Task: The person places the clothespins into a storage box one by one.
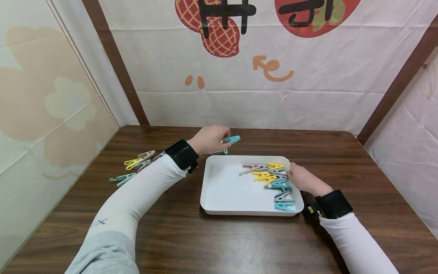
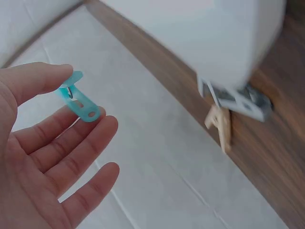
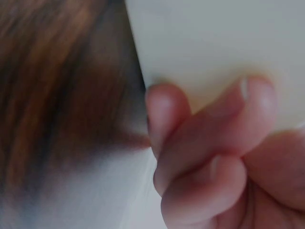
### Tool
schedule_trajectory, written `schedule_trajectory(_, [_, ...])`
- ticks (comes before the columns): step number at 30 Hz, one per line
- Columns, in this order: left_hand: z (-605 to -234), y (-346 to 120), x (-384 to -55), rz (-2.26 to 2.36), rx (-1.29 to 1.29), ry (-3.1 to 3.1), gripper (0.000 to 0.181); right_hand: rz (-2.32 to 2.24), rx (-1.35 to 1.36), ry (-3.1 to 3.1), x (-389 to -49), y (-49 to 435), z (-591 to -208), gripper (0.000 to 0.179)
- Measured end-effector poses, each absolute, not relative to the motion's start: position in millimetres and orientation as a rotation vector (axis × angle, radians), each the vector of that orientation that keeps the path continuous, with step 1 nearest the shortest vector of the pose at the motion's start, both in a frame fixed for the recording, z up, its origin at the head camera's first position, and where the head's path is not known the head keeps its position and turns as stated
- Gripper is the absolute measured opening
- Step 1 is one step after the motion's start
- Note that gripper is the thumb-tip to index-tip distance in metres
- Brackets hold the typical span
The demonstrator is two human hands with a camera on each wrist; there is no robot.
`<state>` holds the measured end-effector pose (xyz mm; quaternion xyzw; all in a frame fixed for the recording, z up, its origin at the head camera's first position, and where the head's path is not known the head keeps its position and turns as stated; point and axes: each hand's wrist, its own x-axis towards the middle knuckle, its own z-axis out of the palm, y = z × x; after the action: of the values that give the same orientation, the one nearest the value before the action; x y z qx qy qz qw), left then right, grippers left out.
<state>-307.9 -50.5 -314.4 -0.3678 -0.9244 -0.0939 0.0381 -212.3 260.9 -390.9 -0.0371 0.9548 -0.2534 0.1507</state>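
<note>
My left hand (image 1: 211,139) pinches a light-blue clothespin (image 1: 232,139) above the far left edge of a white tray (image 1: 226,190). In the left wrist view the thumb presses one end of that clothespin (image 2: 86,109) and the other fingers spread below it. At the tray's right side, my right hand (image 1: 306,179) grips the rim; its fingers (image 3: 214,114) curl against the white wall in the right wrist view. Inside the tray, yellow clothespins (image 1: 262,176), blue clothespins (image 1: 284,206) and grey ones lie along the right half.
Left of the tray, partly behind my left forearm, lie several loose clothespins, among them a yellow one (image 1: 132,163) and a green one (image 1: 122,177). A grey clothespin (image 2: 243,102) and a beige one (image 2: 219,126) sit beside the tray's far edge. White printed curtains enclose the wooden table (image 1: 239,243).
</note>
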Motion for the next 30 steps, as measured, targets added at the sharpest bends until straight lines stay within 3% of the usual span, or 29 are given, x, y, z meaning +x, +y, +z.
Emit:
schedule_trajectory(15, [-331,-7,-264,0.015,-1.392,-2.892,0.022,-0.725,-0.094,2.732,-215,262,-392,0.042])
schedule_trajectory(30, [-347,19,-255,0.13,-1.474,-2.969,0.015,-0.72,-0.112,2.726,-216,263,-391,0.04])
